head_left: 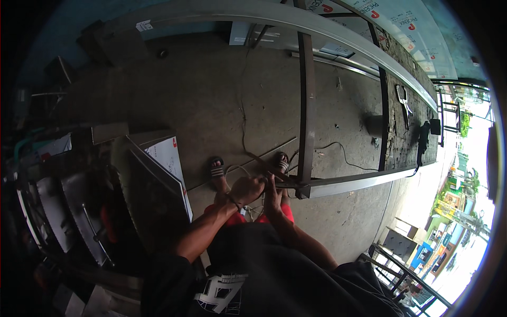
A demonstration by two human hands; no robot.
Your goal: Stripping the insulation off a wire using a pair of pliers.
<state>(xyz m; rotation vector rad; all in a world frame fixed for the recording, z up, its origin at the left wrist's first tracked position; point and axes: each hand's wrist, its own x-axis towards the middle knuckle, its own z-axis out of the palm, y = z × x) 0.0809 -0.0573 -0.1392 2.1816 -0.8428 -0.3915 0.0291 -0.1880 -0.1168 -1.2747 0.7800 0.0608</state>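
Both my hands are close together at the near corner of a metal frame. My left hand [248, 191] is closed in a fist, with a dark band on its wrist. Right beside it, my right hand [273, 196] has its fingers bent in against a short dark piece [286, 185] that reaches to the frame's corner. What either hand grips is too dark and small to name. From that corner a brown steel crossbar [307, 105] runs away from me, and a silver metal bar [359, 180] extends to the right.
A long silver rail [338, 30] crosses the far side. Locking pliers [404, 100] and a dark tool [422, 142] lie on a worn board at right. Cables [244, 127] trail over the concrete floor. A white-faced panel [166, 158] leans at left, near stacked dark items.
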